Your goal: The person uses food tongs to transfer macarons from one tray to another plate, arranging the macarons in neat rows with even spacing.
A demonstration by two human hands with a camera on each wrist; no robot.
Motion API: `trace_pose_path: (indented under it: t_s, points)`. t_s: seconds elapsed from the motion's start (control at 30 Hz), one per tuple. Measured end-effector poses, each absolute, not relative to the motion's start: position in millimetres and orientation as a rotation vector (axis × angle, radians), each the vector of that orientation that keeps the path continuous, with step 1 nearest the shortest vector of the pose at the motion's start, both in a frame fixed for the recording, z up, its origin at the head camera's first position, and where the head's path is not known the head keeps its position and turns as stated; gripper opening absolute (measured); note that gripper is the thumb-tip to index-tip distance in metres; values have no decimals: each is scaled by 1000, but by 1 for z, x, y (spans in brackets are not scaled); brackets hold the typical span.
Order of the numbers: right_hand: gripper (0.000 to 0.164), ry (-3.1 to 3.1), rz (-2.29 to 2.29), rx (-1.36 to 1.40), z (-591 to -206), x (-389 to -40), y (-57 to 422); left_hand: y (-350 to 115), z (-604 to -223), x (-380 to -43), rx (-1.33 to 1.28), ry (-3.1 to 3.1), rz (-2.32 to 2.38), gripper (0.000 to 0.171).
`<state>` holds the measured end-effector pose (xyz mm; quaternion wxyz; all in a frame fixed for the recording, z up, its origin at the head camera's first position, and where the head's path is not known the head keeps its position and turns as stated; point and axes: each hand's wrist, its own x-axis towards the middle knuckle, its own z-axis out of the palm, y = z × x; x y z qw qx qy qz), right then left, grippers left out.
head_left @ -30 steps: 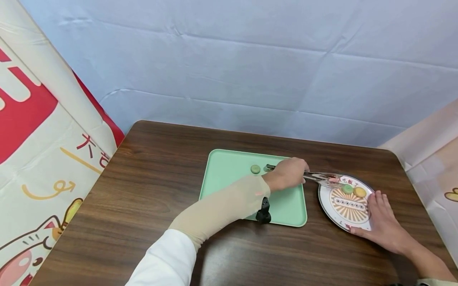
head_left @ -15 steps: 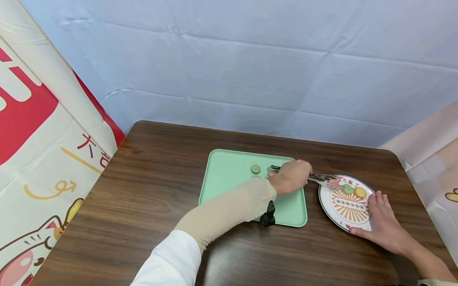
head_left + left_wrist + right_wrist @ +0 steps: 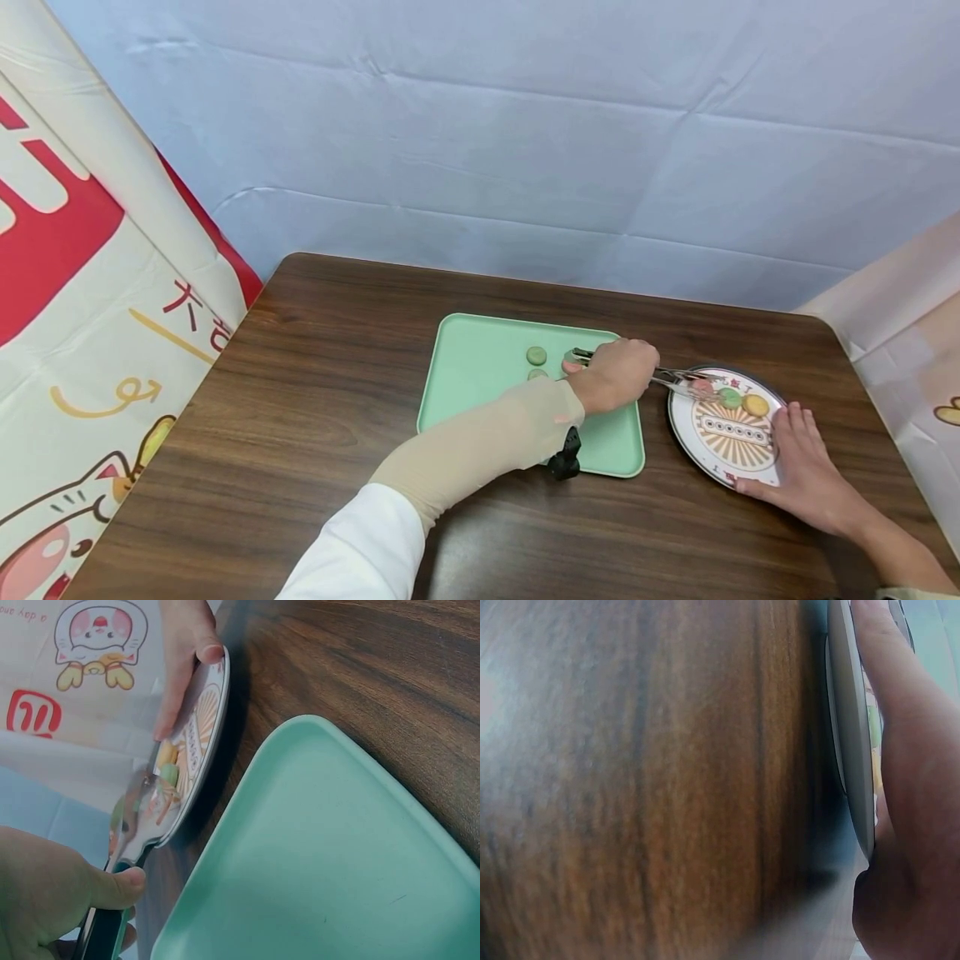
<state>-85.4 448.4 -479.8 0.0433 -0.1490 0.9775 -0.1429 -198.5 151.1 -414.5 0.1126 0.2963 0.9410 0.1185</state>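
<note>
My left hand (image 3: pixel 617 373) grips metal tongs (image 3: pixel 671 378), which reach from above the tray to the plate. The tongs' tips are around a pink macaron (image 3: pixel 702 387) at the plate's left; whether they pinch it is unclear. Beside it on the white patterned plate (image 3: pixel 731 458) lie a green macaron (image 3: pixel 729 397) and a yellow macaron (image 3: pixel 755 405). My right hand (image 3: pixel 810 471) rests on the plate's right rim, fingers straight and spread. In the right wrist view the thumb (image 3: pixel 900 667) lies over the plate's edge (image 3: pixel 853 727).
On the mint-green tray (image 3: pixel 480 342) sit a green macaron (image 3: pixel 536 356), a paler round one (image 3: pixel 537 374) partly behind the sleeve, and a pink piece (image 3: pixel 573 365) by the tongs' handle. The brown wooden table (image 3: pixel 337 367) meets a pale cloth backdrop (image 3: pixel 450 150).
My left hand has shifted slightly right with the tongs. The pink macaron at their tips now sits a little lower, close to the green one. My right hand has stayed in place.
</note>
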Motion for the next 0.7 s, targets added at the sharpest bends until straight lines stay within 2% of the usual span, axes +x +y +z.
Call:
trace_pose_path:
  t_s: [0.17,0.43,0.7]
  points:
    - [135,2998,-441,-467,-481,-86,448,145,-402,-188,967,2792,318,38]
    - [135,2995,-441,-453,-480,-86,448,147,-403,-189,973,2804,302,39]
    - [134,2974,-445,-431,-479,-85,448,148,-403,-189,947,2818,256,31]
